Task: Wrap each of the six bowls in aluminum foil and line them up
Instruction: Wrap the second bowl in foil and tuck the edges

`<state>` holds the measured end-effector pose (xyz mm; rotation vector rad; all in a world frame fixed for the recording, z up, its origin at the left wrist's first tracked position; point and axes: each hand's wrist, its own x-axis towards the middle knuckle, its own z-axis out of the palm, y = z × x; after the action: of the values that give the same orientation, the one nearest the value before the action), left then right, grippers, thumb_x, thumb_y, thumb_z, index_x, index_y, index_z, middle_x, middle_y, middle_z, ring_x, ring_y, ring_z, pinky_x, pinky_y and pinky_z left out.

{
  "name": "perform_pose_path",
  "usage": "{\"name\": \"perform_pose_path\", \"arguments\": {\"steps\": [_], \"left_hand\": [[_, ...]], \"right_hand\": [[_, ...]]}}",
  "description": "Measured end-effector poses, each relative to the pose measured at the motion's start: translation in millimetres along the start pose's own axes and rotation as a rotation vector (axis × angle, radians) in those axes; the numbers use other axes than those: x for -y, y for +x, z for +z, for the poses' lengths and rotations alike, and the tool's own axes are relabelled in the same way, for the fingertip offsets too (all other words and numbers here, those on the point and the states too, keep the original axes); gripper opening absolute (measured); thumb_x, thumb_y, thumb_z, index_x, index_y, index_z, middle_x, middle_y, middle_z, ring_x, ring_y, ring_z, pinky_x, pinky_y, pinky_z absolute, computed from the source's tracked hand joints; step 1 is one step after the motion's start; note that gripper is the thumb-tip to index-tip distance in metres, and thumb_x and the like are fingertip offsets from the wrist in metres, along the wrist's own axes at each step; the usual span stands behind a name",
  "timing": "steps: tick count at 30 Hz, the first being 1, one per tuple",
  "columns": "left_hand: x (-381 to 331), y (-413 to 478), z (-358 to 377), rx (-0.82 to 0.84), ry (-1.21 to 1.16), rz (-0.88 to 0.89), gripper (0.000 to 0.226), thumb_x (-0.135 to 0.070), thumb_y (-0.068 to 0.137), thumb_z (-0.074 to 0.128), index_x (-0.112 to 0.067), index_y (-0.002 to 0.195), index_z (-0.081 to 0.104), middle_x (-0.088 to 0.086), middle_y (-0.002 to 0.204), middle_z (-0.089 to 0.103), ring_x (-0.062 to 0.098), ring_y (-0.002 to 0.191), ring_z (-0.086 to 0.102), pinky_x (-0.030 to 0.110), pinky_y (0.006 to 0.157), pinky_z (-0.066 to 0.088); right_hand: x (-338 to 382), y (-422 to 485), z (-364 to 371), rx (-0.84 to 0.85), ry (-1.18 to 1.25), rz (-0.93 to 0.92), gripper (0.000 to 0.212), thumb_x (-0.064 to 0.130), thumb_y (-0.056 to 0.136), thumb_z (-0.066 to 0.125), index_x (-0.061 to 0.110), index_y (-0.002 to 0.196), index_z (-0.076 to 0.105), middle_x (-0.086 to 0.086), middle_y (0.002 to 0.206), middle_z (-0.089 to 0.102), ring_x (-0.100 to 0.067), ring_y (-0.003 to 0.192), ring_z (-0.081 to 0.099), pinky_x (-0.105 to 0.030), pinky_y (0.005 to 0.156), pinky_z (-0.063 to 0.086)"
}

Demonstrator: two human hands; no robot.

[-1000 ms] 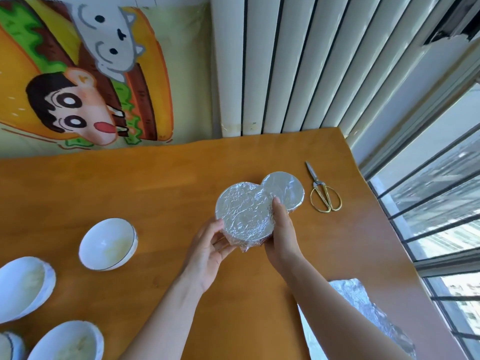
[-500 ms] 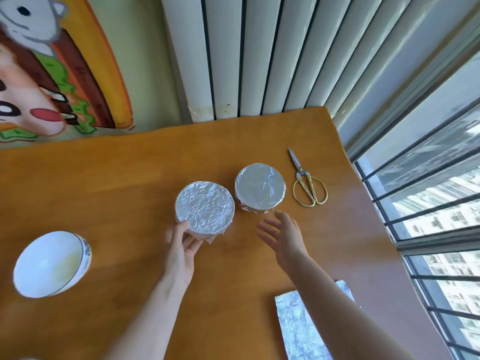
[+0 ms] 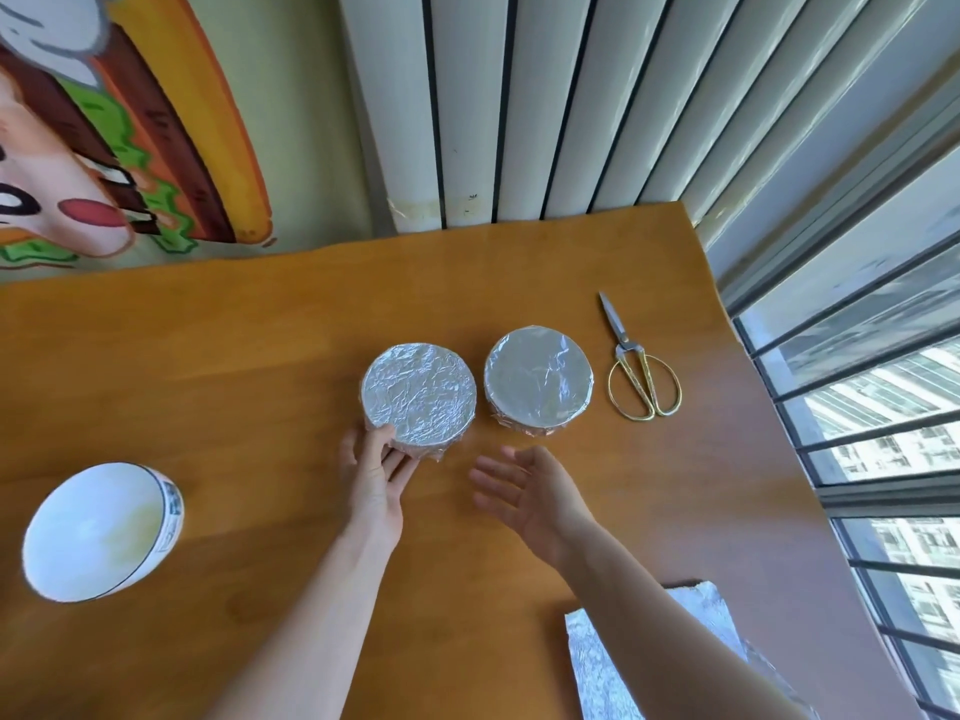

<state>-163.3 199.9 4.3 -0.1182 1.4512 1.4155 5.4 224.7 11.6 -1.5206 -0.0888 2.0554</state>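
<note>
While left hand [image 3: 376, 475] pinches crinkled foil bowl [image 3: 418, 392] mid-frame, right hand [image 3: 530, 493] hovers spread, empty (smooth foil bowl [image 3: 537, 376] just right of it).

Foil-wrapped bowl [image 3: 418, 393] beside second wrapped bowl [image 3: 538, 379]
</note>
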Motion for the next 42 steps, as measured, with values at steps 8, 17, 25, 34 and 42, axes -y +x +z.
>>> {"name": "perform_pose_path", "arguments": {"steps": [8, 17, 25, 34, 42], "left_hand": [[-16, -10, -6, 0.032, 0.141, -0.081, 0.076, -0.045, 0.072, 0.061, -0.01, 0.138, 0.044, 0.017, 0.124, 0.061, 0.024, 0.109, 0.061, 0.034, 0.094, 0.047], [-12, 4, -5, -0.118, 0.286, -0.091, 0.04, -0.052, 0.102, 0.03, -0.023, 0.084, 0.051, 0.016, 0.106, 0.07, 0.029, 0.113, 0.057, 0.044, 0.112, 0.033], [-13, 5, -11, -0.253, 0.352, -0.071, 0.047, -0.05, 0.101, 0.034, -0.021, 0.134, 0.049, 0.005, 0.122, 0.06, 0.022, 0.122, 0.048, 0.041, 0.106, 0.038], [-27, 2, -4, -0.111, 0.107, -0.109, 0.044, -0.048, 0.102, 0.036, -0.021, 0.134, 0.05, 0.011, 0.115, 0.06, 0.027, 0.109, 0.057, 0.041, 0.098, 0.045], [-23, 0, 11, -0.055, -0.018, -0.171, 0.052, -0.046, 0.102, 0.041, -0.009, 0.137, 0.049, 0.018, 0.128, 0.059, 0.032, 0.116, 0.058, 0.046, 0.104, 0.047]], "right_hand": [[-12, 3, 39, 0.118, -0.012, -0.047, 0.019, 0.022, 0.103, 0.041, 0.015, 0.109, 0.058, -0.01, 0.124, 0.062, -0.026, 0.102, 0.062, -0.04, 0.084, 0.051], [-6, 6, 46, 0.065, 0.079, -0.071, 0.02, 0.017, 0.1, 0.042, 0.012, 0.087, 0.057, -0.008, 0.091, 0.061, -0.024, 0.086, 0.059, -0.047, 0.105, 0.044], [-15, 16, 46, 0.058, 0.141, -0.066, 0.018, 0.017, 0.099, 0.044, 0.009, 0.112, 0.053, -0.014, 0.112, 0.06, -0.028, 0.103, 0.059, -0.044, 0.108, 0.044], [-23, 16, 48, 0.018, 0.165, -0.119, 0.018, 0.016, 0.1, 0.042, 0.008, 0.11, 0.056, -0.008, 0.099, 0.065, -0.023, 0.092, 0.062, -0.035, 0.09, 0.05], [-16, 21, 45, 0.006, 0.267, -0.184, 0.032, 0.014, 0.104, 0.036, 0.003, 0.129, 0.052, -0.014, 0.127, 0.061, -0.022, 0.114, 0.06, -0.038, 0.104, 0.045]]}}
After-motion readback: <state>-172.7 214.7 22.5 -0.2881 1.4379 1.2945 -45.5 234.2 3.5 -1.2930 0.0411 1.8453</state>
